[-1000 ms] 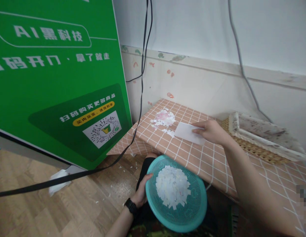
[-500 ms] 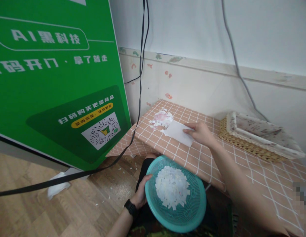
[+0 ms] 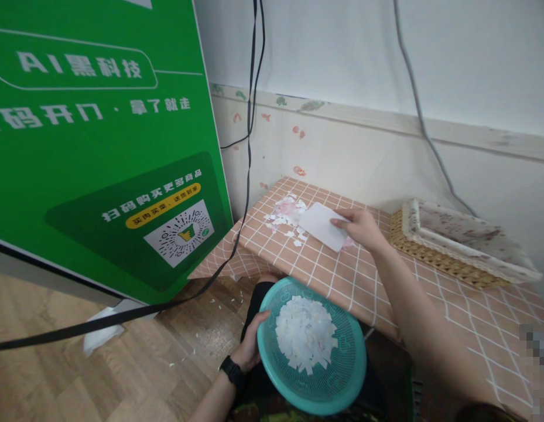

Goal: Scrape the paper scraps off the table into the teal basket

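The right hand's (image 3: 359,227) fingers pinch a white card (image 3: 322,225) over the bench (image 3: 322,272), long axis running far-left to near-right, paper scraps (image 3: 286,212) just left; the left hand (image 3: 253,341) grips a colander (image 3: 344,375) by its rim.

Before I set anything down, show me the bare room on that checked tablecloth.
Bare tablecloth shows between the right forearm and the woven basket, and in the front strip between the white card and the teal colander. It is crowded toward the far left corner, where paper scraps lie, with the right hand holding the card close by.
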The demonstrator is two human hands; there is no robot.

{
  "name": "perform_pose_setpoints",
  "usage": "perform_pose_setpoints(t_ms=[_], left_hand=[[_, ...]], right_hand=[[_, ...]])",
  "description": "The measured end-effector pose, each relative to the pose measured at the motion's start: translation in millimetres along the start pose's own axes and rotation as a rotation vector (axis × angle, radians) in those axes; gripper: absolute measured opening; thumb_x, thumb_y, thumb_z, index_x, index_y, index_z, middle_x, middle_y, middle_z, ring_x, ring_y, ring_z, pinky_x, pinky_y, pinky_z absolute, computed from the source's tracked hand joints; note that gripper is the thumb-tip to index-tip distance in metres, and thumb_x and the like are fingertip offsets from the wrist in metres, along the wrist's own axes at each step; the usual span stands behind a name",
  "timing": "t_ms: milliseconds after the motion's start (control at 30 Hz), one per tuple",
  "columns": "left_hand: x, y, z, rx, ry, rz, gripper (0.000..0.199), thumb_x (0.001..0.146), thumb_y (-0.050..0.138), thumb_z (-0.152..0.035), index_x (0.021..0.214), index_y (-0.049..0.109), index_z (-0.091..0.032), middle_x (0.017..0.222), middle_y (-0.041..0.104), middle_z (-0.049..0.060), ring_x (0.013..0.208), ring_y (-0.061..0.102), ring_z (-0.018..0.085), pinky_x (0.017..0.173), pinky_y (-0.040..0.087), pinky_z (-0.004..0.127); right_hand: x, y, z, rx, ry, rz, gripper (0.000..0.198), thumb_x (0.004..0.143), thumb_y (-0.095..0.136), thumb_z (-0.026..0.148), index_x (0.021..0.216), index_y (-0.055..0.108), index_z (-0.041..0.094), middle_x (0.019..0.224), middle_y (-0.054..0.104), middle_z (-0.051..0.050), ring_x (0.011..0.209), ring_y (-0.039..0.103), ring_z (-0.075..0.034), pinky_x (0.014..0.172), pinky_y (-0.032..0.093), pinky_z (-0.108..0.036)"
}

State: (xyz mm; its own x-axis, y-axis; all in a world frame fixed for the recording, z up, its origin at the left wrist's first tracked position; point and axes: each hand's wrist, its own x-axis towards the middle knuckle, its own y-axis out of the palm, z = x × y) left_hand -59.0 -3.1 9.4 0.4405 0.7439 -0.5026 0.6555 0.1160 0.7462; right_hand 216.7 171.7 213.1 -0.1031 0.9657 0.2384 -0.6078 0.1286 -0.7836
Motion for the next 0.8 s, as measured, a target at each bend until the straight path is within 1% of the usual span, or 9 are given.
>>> perform_pose_setpoints(t_ms=[67,200,367,500,533,600,700,800], left_hand=[[0.0,0.9,-0.4,0.006,-0.006,0.011,0.037,0.08,0.053,-0.041,0.091,0.067,-0.009,0.078,0.071,0.01,0.069,0.063,0.021,0.073,0.047,0.034],[-0.4,0.8,-0.1,0.018,-0.01,-0.007,0.036,0.08,0.054,-0.041,0.09,0.067,-0.009,0.079,0.071,0.01,0.069,0.064,0.021,0.075,0.046,0.035],[-0.7,0.5,-0.1,0.006,-0.002,-0.011,0.034,0.079,0.055,-0.04,0.088,0.067,-0.009,0.079,0.072,0.009,0.07,0.064,0.021,0.076,0.046,0.033],[-0.9,2.0,-1.0,0.004,0.005,-0.02,0.033,0.078,0.057,-0.039,0.088,0.067,-0.01,0.079,0.071,0.009,0.069,0.063,0.02,0.074,0.046,0.033],[-0.9,2.2,-1.1,0.006,0.009,-0.028,0.032,0.078,0.057,-0.039,0.087,0.067,-0.01,0.078,0.071,0.009,0.069,0.063,0.02,0.073,0.046,0.033],[-1.1,2.3,-1.1,0.008,0.004,-0.038,0.032,0.078,0.057,-0.04,0.086,0.067,-0.01,0.076,0.071,0.008,0.068,0.063,0.02,0.072,0.046,0.033],[-1.6,1.9,-1.1,0.009,-0.012,-0.034,0.034,0.079,0.056,-0.041,0.087,0.067,-0.01,0.075,0.071,0.009,0.068,0.063,0.02,0.072,0.046,0.033],[-2.1,1.4,-1.1,0.006,-0.008,-0.025,0.033,0.079,0.056,-0.04,0.088,0.067,-0.01,0.077,0.071,0.008,0.069,0.063,0.02,0.073,0.046,0.032]], right_hand=[[0.3,-0.4,-4.2,-0.031,0.047,-0.017,0.035,0.074,0.057,0.029,0.104,0.069,0.016,0.09,0.071,-0.006,0.076,0.064,-0.021,0.067,0.047,-0.029],[-3.4,4.9,-7.1,0.035,0.044,0.062,0.035,0.072,0.057,0.03,0.102,0.07,0.017,0.085,0.071,-0.004,0.071,0.063,-0.02,0.062,0.047,-0.028],[-7.5,10.2,-6.0,0.14,0.087,0.014,0.039,0.073,0.056,0.032,0.105,0.068,0.014,0.081,0.07,-0.005,0.067,0.062,-0.019,0.057,0.045,-0.027],[-8.0,11.4,0.7,0.183,0.027,0.15,0.035,0.072,0.058,0.031,0.101,0.07,0.016,0.087,0.07,-0.004,0.07,0.061,-0.018,0.059,0.046,-0.026],[-7.4,11.0,2.0,0.194,0.028,0.168,0.035,0.071,0.058,0.031,0.1,0.07,0.016,0.087,0.07,-0.004,0.07,0.061,-0.018,0.057,0.046,-0.026],[-5.0,11.1,3.8,0.22,0.064,0.141,0.037,0.071,0.059,0.032,0.102,0.07,0.015,0.087,0.07,-0.005,0.069,0.061,-0.018,0.055,0.045,-0.026],[0.0,18.2,7.4,0.252,0.09,0.064,0.038,0.071,0.06,0.032,0.104,0.069,0.014,0.092,0.07,-0.006,0.075,0.062,-0.02,0.06,0.047,-0.028],[4.2,32.2,14.8,0.27,-0.002,0.106,0.034,0.072,0.059,0.03,0.101,0.07,0.017,0.099,0.069,-0.005,0.082,0.062,-0.021,0.07,0.048,-0.03]])
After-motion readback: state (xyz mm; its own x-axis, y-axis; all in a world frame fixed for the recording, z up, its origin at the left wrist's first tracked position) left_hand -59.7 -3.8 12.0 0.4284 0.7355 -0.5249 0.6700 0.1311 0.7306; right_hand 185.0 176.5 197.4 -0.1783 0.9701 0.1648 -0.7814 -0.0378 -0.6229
